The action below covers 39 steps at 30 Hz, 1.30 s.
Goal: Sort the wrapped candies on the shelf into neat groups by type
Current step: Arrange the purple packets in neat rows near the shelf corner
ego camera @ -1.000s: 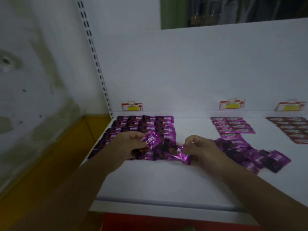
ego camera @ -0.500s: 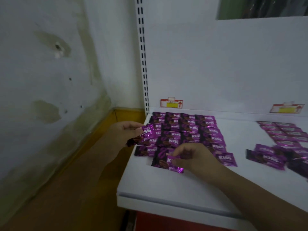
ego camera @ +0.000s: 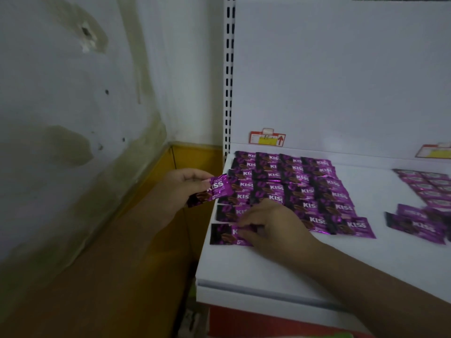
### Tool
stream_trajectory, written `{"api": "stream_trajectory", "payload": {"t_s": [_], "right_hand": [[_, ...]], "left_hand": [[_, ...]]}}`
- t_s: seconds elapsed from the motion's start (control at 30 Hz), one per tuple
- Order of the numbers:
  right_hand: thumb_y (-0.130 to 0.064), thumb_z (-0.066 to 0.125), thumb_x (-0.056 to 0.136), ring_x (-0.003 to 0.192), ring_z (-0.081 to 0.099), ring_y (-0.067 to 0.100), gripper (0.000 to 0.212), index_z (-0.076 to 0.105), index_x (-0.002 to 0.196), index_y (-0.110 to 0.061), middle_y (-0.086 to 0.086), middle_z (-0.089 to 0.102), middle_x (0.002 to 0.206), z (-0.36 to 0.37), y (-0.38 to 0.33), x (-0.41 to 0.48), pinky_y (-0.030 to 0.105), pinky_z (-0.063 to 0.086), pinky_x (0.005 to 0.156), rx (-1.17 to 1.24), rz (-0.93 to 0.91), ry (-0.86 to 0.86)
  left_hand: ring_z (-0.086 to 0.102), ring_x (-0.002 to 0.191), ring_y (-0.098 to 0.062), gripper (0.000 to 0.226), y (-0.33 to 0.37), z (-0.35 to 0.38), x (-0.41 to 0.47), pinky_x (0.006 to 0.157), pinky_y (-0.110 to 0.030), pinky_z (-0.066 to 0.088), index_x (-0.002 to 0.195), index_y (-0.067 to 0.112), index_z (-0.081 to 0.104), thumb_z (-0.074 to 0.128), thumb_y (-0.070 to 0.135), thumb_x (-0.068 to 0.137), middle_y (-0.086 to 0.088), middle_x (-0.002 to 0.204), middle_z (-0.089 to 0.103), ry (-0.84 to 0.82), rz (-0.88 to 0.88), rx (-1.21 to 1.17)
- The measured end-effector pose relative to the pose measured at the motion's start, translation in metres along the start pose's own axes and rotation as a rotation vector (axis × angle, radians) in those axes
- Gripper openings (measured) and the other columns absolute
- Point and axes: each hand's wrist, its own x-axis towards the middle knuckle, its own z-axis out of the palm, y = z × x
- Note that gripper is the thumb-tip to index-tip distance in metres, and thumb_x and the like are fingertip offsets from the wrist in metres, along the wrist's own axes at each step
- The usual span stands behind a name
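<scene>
1. The shelf [ego camera: 268,269] is the largest thing here and bears everything. We see no box, tray or bin, so the candies lie straight on its white surface.
2. The purple block [ego camera: 292,189] fills the shelf's back left corner in overlapping rows. Its left column runs along the shelf's side edge, and we judge that a nudge there could slide slick wrappers off it.
3. The loose heap [ego camera: 419,223] lies well apart to the right, unsorted, in front of a tidier far group [ego camera: 429,184]. A careless reach could mix the 2.
4. The right hand [ego camera: 275,225] is low on the front of the block. Its forearm crosses the bare shelf, and its heel could scuff the rows behind it out of line.
5. The left hand [ego camera: 181,189] hovers just off the shelf's left edge over the floor. Anything dropped here would miss the shelf.
6. The front candy [ego camera: 223,234] lies flat on the shelf. The right fingers and thumb curl onto its right end, a pinch as far as the blur shows.
7. The held candy [ego camera: 214,191] is pinched by 1 end in the left hand, tilted, beside the block's left column.
</scene>
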Motion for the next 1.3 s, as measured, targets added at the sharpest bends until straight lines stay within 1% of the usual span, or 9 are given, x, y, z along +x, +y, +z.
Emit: {"api": "stream_trajectory", "payload": {"t_s": [0.23, 0.53, 0.6, 0.7, 0.8, 0.9, 1.0, 1.2, 1.3], "right_hand": [[-0.025, 0.069, 0.082, 0.088, 0.056, 0.013, 0.01, 0.072, 0.086, -0.017, -0.004, 0.068, 0.092, -0.01, 0.0, 0.0, 0.03, 0.048, 0.079, -0.029, 0.026, 0.206], [-0.043, 0.067, 0.075, 0.106, 0.048, 0.007, 0.033, 0.057, 0.094, -0.018, -0.002, 0.054, 0.116, -0.046, 0.005, -0.009, 0.005, 0.029, 0.089, -0.047, -0.032, 0.229], [-0.047, 0.065, 0.076, 0.11, 0.049, 0.009, 0.039, 0.06, 0.102, -0.018, 0.0, 0.054, 0.121, -0.046, 0.008, -0.015, 0.013, 0.035, 0.092, -0.07, -0.068, 0.171], [-0.034, 0.073, 0.076, 0.095, 0.062, 0.013, 0.032, 0.069, 0.1, -0.013, 0.001, 0.066, 0.107, -0.044, 0.011, -0.021, 0.026, 0.053, 0.082, -0.129, -0.132, 0.126], [-0.031, 0.078, 0.073, 0.083, 0.066, 0.012, 0.028, 0.072, 0.095, -0.014, 0.0, 0.071, 0.096, -0.044, 0.018, -0.028, 0.022, 0.054, 0.075, -0.149, -0.122, 0.13], [-0.032, 0.077, 0.074, 0.085, 0.065, 0.012, 0.028, 0.072, 0.095, -0.015, -0.002, 0.069, 0.097, -0.043, 0.028, -0.04, 0.02, 0.049, 0.077, -0.111, -0.022, 0.192], [-0.03, 0.075, 0.076, 0.09, 0.063, 0.016, 0.026, 0.072, 0.097, -0.014, 0.0, 0.069, 0.099, -0.04, 0.036, -0.05, 0.028, 0.051, 0.08, -0.111, 0.029, 0.206], [-0.031, 0.076, 0.072, 0.084, 0.061, 0.015, 0.023, 0.071, 0.09, -0.017, -0.005, 0.069, 0.094, -0.033, 0.038, -0.059, 0.03, 0.048, 0.078, -0.137, 0.005, 0.231], [-0.032, 0.076, 0.072, 0.085, 0.06, 0.014, 0.022, 0.071, 0.088, -0.019, -0.006, 0.069, 0.094, -0.03, 0.038, -0.06, 0.031, 0.048, 0.078, -0.139, -0.019, 0.216]], "left_hand": [[0.069, 0.082, -0.016, 0.028, 0.009, 0.011, 0.0, 0.067, -0.026, 0.057, 0.087, 0.023, 0.073, 0.053, 0.003, 0.087, -0.002, 0.088, 0.072, -0.128, -0.023, 0.096], [0.068, 0.076, -0.005, 0.026, 0.022, 0.042, -0.006, 0.057, -0.012, 0.05, 0.083, 0.027, 0.072, 0.063, 0.002, 0.083, 0.009, 0.08, 0.073, -0.16, 0.112, 0.142], [0.069, 0.074, -0.007, 0.023, 0.022, 0.048, -0.01, 0.057, -0.012, 0.05, 0.083, 0.023, 0.071, 0.065, 0.001, 0.081, 0.007, 0.079, 0.073, -0.194, 0.114, 0.129], [0.069, 0.077, -0.007, 0.023, 0.016, 0.061, -0.017, 0.061, -0.013, 0.051, 0.084, 0.026, 0.071, 0.066, 0.004, 0.081, 0.006, 0.081, 0.074, -0.219, 0.115, 0.164], [0.067, 0.08, -0.001, 0.016, 0.009, 0.066, -0.021, 0.061, -0.011, 0.05, 0.089, 0.03, 0.07, 0.066, 0.016, 0.084, 0.009, 0.086, 0.072, -0.13, 0.163, 0.205], [0.058, 0.083, 0.005, 0.017, 0.004, 0.058, -0.022, 0.063, -0.006, 0.044, 0.099, 0.025, 0.07, 0.067, 0.027, 0.082, 0.017, 0.09, 0.062, -0.016, 0.367, 0.529], [0.048, 0.087, 0.002, 0.03, -0.004, 0.054, -0.026, 0.068, -0.009, 0.037, 0.109, 0.026, 0.068, 0.068, 0.034, 0.08, 0.016, 0.095, 0.055, -0.081, 0.436, 0.806], [0.044, 0.095, -0.004, 0.027, -0.012, 0.06, -0.032, 0.079, -0.019, 0.039, 0.106, 0.024, 0.07, 0.067, 0.034, 0.082, 0.007, 0.102, 0.059, -0.142, 0.444, 0.876], [0.043, 0.094, -0.001, 0.026, -0.012, 0.061, -0.032, 0.076, -0.013, 0.037, 0.106, 0.024, 0.07, 0.067, 0.033, 0.082, 0.01, 0.1, 0.058, -0.146, 0.446, 0.873]]}}
